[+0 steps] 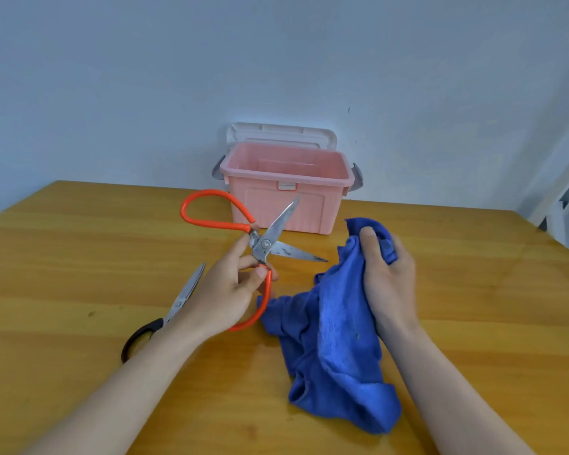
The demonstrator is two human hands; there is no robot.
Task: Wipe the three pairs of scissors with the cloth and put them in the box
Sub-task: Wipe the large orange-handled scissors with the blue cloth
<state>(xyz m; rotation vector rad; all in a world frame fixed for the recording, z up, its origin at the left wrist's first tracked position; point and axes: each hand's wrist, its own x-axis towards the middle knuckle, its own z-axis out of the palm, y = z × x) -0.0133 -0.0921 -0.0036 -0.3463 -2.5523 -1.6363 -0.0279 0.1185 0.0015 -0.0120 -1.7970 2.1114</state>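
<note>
Two pairs of scissors show. Your left hand (230, 290) pinches the orange-handled steel scissors (263, 247) near the pivot, blades spread, raised above the yellow wooden table (79, 257). Your right hand (386, 277) grips a bunched blue terry cloth (335, 349) that trails onto the table. Black-handled scissors (174, 307) lie left, partly under your forearm. Far behind stands the open pink plastic box (283, 195).

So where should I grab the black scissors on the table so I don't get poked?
Grab the black scissors by the black handle loop, the end nearest you. The closed blades point away toward the wall, so coming from your side probably keeps fingers clear. The left hand's forearm partly covers that loop.
</note>
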